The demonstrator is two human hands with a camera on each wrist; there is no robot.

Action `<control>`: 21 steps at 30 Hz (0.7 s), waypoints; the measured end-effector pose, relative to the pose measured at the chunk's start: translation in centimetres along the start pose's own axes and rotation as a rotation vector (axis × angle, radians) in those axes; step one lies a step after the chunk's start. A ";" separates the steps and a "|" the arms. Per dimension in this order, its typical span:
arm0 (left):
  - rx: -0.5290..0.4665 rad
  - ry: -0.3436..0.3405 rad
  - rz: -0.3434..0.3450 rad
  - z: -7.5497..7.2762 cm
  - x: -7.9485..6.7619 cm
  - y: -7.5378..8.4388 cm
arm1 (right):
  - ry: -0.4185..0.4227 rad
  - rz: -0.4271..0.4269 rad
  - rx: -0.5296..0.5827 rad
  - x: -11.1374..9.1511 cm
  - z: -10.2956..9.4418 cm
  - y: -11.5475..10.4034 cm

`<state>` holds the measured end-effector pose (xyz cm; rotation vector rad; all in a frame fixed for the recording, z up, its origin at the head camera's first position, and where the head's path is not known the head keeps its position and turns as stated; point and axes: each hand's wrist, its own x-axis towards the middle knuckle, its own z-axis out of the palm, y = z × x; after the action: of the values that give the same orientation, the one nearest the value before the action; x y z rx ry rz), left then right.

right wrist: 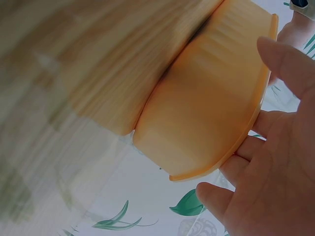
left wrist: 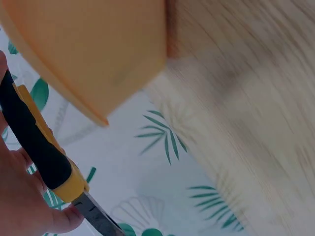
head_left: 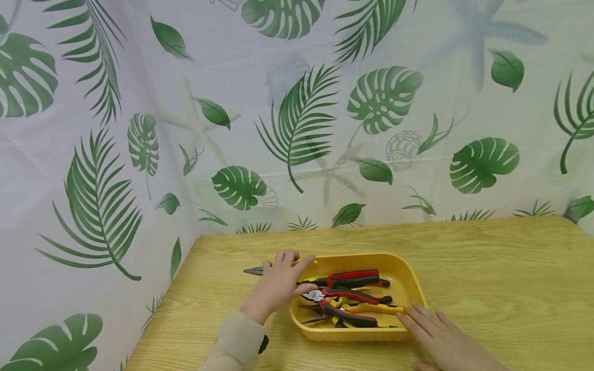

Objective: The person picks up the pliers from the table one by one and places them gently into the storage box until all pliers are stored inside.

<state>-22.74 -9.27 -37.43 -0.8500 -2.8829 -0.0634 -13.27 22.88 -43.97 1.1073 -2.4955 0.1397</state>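
Observation:
My left hand [head_left: 277,284] holds a pair of needle-nose pliers [head_left: 253,270] with yellow-and-black handles over the left rim of a yellow plastic tray [head_left: 414,275]. In the left wrist view, the fingers lie around the black-and-yellow handle [left wrist: 35,132] and the metal jaws point away. At the tray's right front corner rests my right hand [head_left: 438,330], its fingers extended over the rim and its thumb outside. Inside the tray lie several pliers, some with red-and-black handles [head_left: 355,295] and some with yellow-and-black handles [head_left: 371,308], overlapping one another.
The tray stands on a light wooden table [head_left: 501,273]. A white curtain [head_left: 417,41] printed with green leaves hangs behind the table and along its left side.

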 end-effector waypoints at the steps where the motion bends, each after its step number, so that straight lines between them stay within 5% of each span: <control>1: 0.001 -0.005 0.005 0.1 0.2 0.3 | -0.004 -0.001 0.002 0.0 0.0 0.0; 21: 0.106 0.017 0.106 1.4 2.4 6.6 | -0.017 0.024 0.027 0.1 -0.1 -0.2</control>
<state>-21.29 -2.33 -38.52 -0.9751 -2.7915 0.0921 -13.16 22.70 -43.82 1.0938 -2.5302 0.1716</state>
